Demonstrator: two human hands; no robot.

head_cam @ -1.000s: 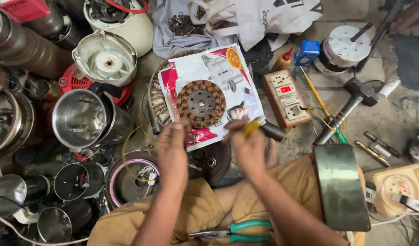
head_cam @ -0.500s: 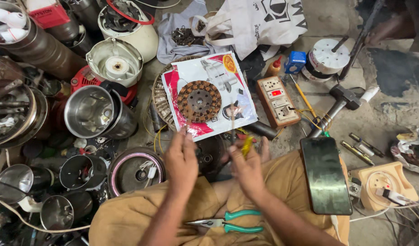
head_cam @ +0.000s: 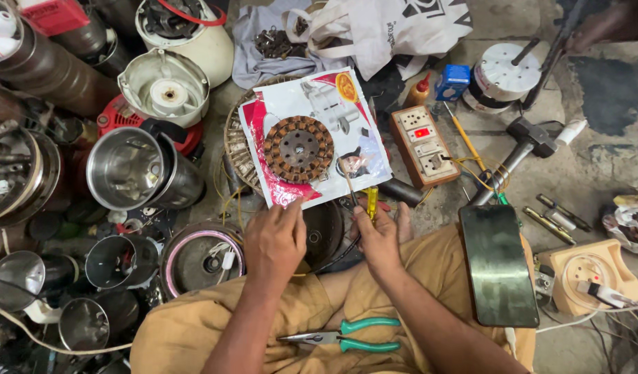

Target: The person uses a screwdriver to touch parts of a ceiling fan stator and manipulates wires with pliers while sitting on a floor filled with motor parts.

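Head view: concrete floor cluttered; right hand grips yellow screwdriver, left hand loosely curled, empty.

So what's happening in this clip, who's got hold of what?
A person sits cross-legged on the floor among appliance parts. Their right hand holds a yellow-handled tool beside a dark round metal part lying in front of their knees, and the left hand rests at that part's other edge. A round copper-wound stator sits on a glossy printed sheet just beyond. Green-handled pliers lie on the lap, unused, and a dark phone rests on the right knee.
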